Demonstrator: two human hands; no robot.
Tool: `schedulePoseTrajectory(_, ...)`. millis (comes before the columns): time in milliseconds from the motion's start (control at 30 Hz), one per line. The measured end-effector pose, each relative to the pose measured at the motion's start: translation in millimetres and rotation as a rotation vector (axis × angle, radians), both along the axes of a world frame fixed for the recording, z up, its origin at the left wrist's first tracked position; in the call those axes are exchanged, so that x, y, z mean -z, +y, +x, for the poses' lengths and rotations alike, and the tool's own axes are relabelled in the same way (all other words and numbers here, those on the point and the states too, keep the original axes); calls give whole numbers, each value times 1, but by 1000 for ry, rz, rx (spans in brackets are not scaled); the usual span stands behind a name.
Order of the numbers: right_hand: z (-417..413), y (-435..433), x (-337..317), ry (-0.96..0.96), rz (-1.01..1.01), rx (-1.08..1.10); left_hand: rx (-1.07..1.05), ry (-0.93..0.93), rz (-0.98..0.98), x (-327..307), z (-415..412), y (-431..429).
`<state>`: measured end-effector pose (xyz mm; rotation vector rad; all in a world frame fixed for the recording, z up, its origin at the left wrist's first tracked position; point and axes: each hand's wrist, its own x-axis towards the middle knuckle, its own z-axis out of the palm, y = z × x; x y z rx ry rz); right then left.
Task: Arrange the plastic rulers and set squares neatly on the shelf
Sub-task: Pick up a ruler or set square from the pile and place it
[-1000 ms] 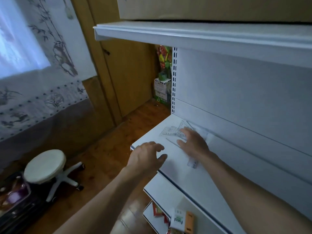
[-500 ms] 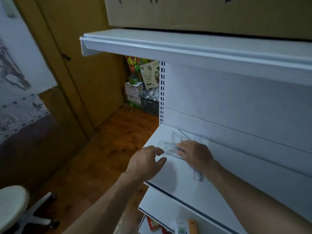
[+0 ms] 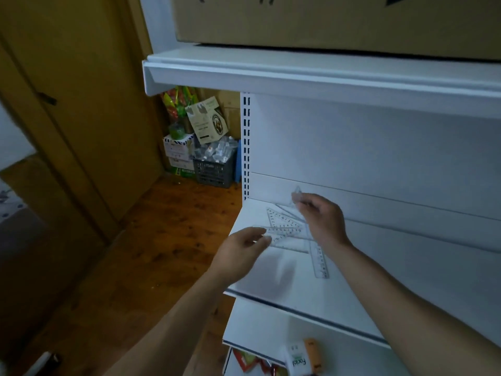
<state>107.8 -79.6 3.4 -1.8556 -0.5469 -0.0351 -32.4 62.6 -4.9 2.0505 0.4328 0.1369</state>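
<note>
Several clear plastic set squares (image 3: 284, 226) lie overlapped at the left end of a white shelf (image 3: 284, 280), and a clear straight ruler (image 3: 320, 259) lies beside them, running toward me. My right hand (image 3: 322, 221) pinches the tip of one set square (image 3: 296, 192) near the shelf's back panel and lifts that corner. My left hand (image 3: 241, 253) holds the left corner of another set square at the shelf's left edge, fingers curled over it.
Close overhead juts an upper shelf (image 3: 298, 74) bearing a cardboard box (image 3: 325, 20). Below are lower shelves with small packs (image 3: 303, 359). On the wooden floor to the left stand a black crate (image 3: 214, 169) and boxes beside a wooden door (image 3: 81, 104).
The view has swung right toward the shelf. My right hand has risen from lying flat on the pile and now pinches a set square's tip. My left hand has reached onto the pile's left corner.
</note>
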Motion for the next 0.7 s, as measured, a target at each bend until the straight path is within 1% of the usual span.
schedulePoseTrajectory(33,-8,-1,-2,-98,-34,-21,0,-15,-160,-5,1,-2)
schedulePoseTrajectory(100,-21,-3,-1,-380,-136,-28,-5,-21,-463,-14,4,-9)
schedulePoseTrajectory(133,-25,-4,0,-469,-170,-27,-7,-11,-575,-18,5,-13)
schedulePoseTrajectory(167,-30,-6,-1,-482,-186,-28,-6,-1,-660,-19,6,-16)
schedulePoseTrajectory(200,-36,-8,-2,-428,-182,-33,0,3,-724,-19,5,-19)
schedulePoseTrajectory(233,-43,-11,-6,-326,-163,-43,8,3,-770,-18,5,-21)
schedulePoseTrajectory(300,-58,-17,-13,-46,-41,-61,24,-1,-817,-14,3,-25)
schedulePoseTrajectory(367,-68,-22,-19,199,174,-62,33,-3,-779,-11,2,-31)
schedulePoseTrajectory(433,-74,-29,-23,357,358,-55,44,-23,-668,-9,1,-38)
schedulePoseTrajectory(500,-80,-39,-25,467,471,-82,70,-71,-620,-9,-1,-48)
schedulePoseTrajectory(600,-87,-56,-26,535,483,-88,98,-141,-655,-15,-4,-65)
schedulePoseTrajectory(700,-87,-78,-27,544,477,-31,92,-162,-677,-24,-3,-83)
